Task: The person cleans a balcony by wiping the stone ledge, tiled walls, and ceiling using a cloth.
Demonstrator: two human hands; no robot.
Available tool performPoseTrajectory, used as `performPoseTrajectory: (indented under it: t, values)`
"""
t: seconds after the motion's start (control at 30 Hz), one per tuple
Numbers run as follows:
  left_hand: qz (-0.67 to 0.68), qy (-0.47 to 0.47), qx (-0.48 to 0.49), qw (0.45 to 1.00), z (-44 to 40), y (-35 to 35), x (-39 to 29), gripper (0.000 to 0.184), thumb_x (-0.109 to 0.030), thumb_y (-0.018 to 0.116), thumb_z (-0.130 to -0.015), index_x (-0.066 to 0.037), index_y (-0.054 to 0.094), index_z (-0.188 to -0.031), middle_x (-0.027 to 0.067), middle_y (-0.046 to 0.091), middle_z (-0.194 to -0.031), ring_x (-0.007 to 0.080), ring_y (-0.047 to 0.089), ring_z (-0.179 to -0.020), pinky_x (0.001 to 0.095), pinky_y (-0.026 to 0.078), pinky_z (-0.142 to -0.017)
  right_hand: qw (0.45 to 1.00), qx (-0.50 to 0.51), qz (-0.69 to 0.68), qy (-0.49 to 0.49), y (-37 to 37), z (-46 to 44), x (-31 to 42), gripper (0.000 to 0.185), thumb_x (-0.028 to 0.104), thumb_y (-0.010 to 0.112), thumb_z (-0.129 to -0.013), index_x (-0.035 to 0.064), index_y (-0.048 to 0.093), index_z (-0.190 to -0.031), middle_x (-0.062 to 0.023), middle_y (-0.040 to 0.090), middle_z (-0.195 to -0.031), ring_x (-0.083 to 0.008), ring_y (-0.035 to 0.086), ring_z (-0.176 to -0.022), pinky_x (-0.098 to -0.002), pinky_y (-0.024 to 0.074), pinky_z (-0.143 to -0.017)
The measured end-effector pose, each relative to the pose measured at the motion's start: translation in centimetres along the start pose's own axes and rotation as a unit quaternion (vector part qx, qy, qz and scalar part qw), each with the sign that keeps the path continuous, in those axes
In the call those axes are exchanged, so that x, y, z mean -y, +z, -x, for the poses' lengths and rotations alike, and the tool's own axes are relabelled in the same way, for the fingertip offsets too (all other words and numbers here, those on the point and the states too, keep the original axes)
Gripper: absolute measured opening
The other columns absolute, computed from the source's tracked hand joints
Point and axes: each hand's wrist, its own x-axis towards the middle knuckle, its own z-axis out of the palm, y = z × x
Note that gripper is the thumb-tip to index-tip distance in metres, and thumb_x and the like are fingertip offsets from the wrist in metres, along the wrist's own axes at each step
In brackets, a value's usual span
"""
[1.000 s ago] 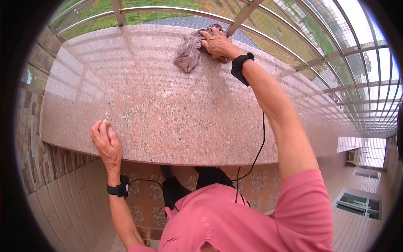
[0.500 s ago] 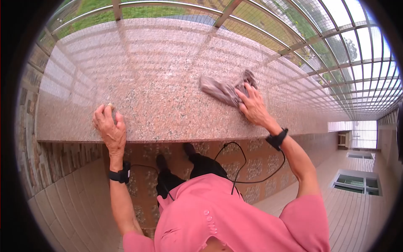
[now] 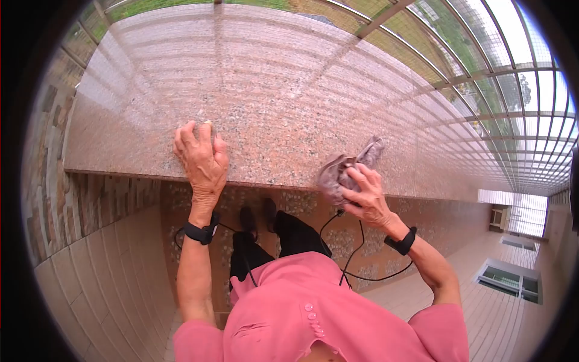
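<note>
A polished pink granite slab (image 3: 265, 145) spans the view in front of me. My left hand (image 3: 204, 158) rests on it near the front edge, fingers bent and slightly apart, with nothing visible in them; the underside of the palm is hidden. Bunched under the fingers of my right hand (image 3: 367, 196) is a damp-looking grey-brown cloth (image 3: 333, 175). Part of the cloth lies on the slab, and its near side reaches the front edge. One loose end points away to the upper right.
Metal railing bars (image 3: 416, 90) and mesh run along the slab's far side and right. Black cables (image 3: 380, 278) hang near my waist. Below are a patterned tile floor (image 3: 356, 241) and my shoes. A stone-clad wall (image 3: 54, 175) stands at left, a window (image 3: 509, 280) at right.
My right hand has drawn the cloth back toward the slab's front edge, and the cloth is more bunched. My left hand shows farther right and higher in view; the camera view has also shifted.
</note>
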Motion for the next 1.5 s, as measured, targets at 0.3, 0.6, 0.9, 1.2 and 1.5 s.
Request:
performPoseTrajectory:
  t: [0.3,0.6,0.9,1.2,1.5]
  values:
    - [0.069,-0.015,-0.004,0.998,-0.3,-0.7,-0.2,0.027,-0.019,0.053,-0.091,-0.002,0.060,-0.111,0.0190,0.050,-0.118,0.0384,0.045,-0.117,0.0510,0.033,-0.102,0.995,-0.035,-0.032,-0.089,3.0,-10.6,7.3,0.055,0.024,0.078,-0.068,0.0202,0.062,-0.120,-0.0104,0.050,-0.135,-0.0349,0.045,-0.127,-0.0534,0.0360,-0.095]
    - [0.080,-0.011,-0.019,0.997,-0.7,-1.0,-0.2,0.026,-0.021,0.051,-0.093,-0.001,0.059,-0.107,0.0184,0.053,-0.114,0.0382,0.047,-0.114,0.0493,0.034,-0.099,0.994,-0.049,-0.052,-0.081,3.9,-12.1,8.4,0.060,0.023,0.080,-0.066,0.0206,0.061,-0.123,-0.0082,0.051,-0.135,-0.0330,0.044,-0.128,-0.0511,0.0369,-0.096]
    - [0.245,-0.032,-0.008,0.969,-0.8,-2.0,0.5,0.025,-0.017,0.049,-0.092,0.001,0.058,-0.106,0.0179,0.054,-0.108,0.0347,0.051,-0.106,0.0441,0.037,-0.097,0.998,0.008,0.026,-0.058,3.5,-13.0,9.8,0.078,0.025,0.082,-0.062,0.0379,0.053,-0.134,-0.0070,0.045,-0.136,-0.0327,0.042,-0.126,-0.0517,0.0352,-0.095]
    - [0.332,-0.072,-0.043,0.939,-1.1,-7.3,7.8,0.031,-0.019,0.037,-0.098,0.002,0.057,-0.109,0.0187,0.056,-0.114,0.0336,0.051,-0.114,0.0421,0.037,-0.102,0.988,0.035,0.009,-0.147,5.9,-21.3,15.0,0.051,0.022,0.058,-0.087,0.0318,0.049,-0.136,-0.0130,0.041,-0.141,-0.0358,0.038,-0.133,-0.0562,0.0372,-0.096]
    - [0.181,-0.046,-0.039,0.982,-4.1,-10.1,17.2,0.027,-0.014,0.039,-0.097,0.004,0.055,-0.109,0.0177,0.055,-0.113,0.0334,0.050,-0.111,0.0428,0.036,-0.100,0.978,0.060,-0.044,-0.196,6.6,-28.5,18.2,0.070,0.029,0.075,-0.075,0.0306,0.046,-0.139,-0.0110,0.039,-0.142,-0.0339,0.037,-0.133,-0.0497,0.0377,-0.096]
